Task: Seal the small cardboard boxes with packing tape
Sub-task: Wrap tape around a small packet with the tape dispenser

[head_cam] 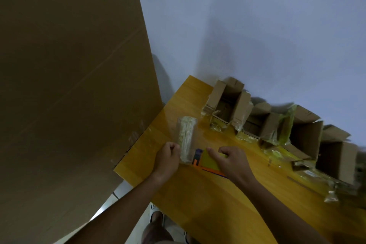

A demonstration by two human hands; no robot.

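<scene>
Wooden surface [198,194]: boxes [227,103] unsealed, flaps up; left grip [168,157] clutching tape roll [186,138], right grip [231,161] pinching dispenser [210,159].

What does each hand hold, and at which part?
The left hand grips the near end of the tape roll. The right hand pinches the top edge of a yellow piece on the tape dispenser; its exact part cannot be told.

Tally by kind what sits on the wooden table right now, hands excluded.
Open small cardboard boxes: 4 clearly visible; the row blurs at the right edge
Tape roll: 1, gripped by the left hand
Tape dispenser: 1, under the right hand
Total: 6
</scene>
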